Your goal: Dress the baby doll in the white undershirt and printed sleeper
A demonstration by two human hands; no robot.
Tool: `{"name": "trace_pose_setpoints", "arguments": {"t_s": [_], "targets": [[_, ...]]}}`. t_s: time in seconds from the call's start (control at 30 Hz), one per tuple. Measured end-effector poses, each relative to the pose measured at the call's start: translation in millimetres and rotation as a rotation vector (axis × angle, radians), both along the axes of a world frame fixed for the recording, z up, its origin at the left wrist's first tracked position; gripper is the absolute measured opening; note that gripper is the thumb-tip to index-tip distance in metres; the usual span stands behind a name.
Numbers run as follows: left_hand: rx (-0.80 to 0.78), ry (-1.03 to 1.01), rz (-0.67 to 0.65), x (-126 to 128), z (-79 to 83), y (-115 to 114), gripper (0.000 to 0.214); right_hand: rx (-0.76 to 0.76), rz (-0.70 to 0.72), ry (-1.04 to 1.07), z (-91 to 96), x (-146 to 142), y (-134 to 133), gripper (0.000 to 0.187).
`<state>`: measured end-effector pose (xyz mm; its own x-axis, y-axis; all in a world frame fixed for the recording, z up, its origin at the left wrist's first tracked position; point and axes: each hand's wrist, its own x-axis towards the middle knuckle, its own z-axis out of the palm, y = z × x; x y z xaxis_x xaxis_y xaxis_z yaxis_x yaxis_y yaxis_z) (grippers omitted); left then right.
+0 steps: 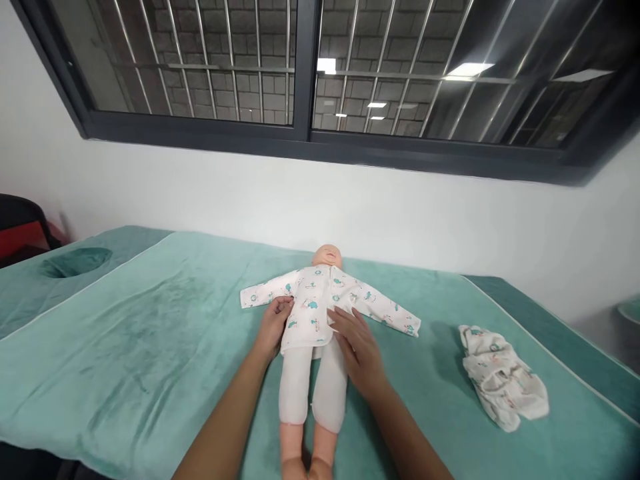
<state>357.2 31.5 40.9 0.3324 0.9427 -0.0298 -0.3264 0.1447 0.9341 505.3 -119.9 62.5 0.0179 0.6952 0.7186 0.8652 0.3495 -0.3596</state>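
A baby doll [327, 255] lies on its back, head toward the wall and feet toward me. It wears a white patterned baby shirt [313, 303] with both sleeves spread wide, and white covering on its legs. My left hand [274, 327] is at the shirt's side below the sleeve on the left, its fingers curled together on the fabric edge. On the other side, my right hand [357, 347] rests with fingers stretched over the lower front of the shirt. The shirt's far right side is partly hidden under that hand.
A crumpled white patterned garment [503, 380] lies to the right on the green bed cover [165, 320]. The bed has a face hole [76, 262] at its left end. Behind stand a white wall and a barred window [303, 130]. A red and black chair [23, 233] is at far left.
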Motion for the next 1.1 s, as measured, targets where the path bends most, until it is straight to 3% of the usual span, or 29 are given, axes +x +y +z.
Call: {"name": "trace_pose_setpoints", "arguments": {"t_s": [0.1,0.27,0.43,0.53,0.7,0.77,0.87,0.97,1.03,1.1], "targets": [[0.041,-0.027,0.043,-2,-1.7,9,0.042,0.006,0.048,-0.052,0.9,-5,-6,0.037],[0.085,-0.026,0.15,-8,-3.2,21,0.028,-0.005,0.086,-0.029,-1.5,-10,-10,0.03],[0.114,0.068,0.01,-8,-0.8,11,0.031,0.052,0.0,0.199,-1.9,-3,-14,0.018],[0.11,0.085,-0.055,-8,-1.0,5,0.035,-0.013,-0.021,0.296,-2.1,-3,-18,0.008],[0.034,-0.008,-0.158,-11,-2.0,5,0.04,-0.122,0.024,0.418,-6.2,-16,-34,0.015],[-0.032,-0.074,-0.12,-13,-1.0,8,0.041,-0.164,-0.022,0.447,-10.3,-10,-48,0.016],[-0.129,-0.119,0.106,-16,1.2,13,0.046,-0.204,-0.217,0.267,-12.8,30,-78,0.01],[-0.145,-0.074,0.225,-16,3.4,14,0.044,-0.136,-0.57,-0.048,-2.5,91,-118,0.02],[-0.112,-0.037,0.207,-15,4.9,9,0.038,-0.26,-0.855,-0.197,9.7,124,-146,0.031],[-0.082,-0.022,0.194,-16,6.1,3,0.034,-0.495,-1.089,-0.276,19.8,142,-170,0.038]]}}
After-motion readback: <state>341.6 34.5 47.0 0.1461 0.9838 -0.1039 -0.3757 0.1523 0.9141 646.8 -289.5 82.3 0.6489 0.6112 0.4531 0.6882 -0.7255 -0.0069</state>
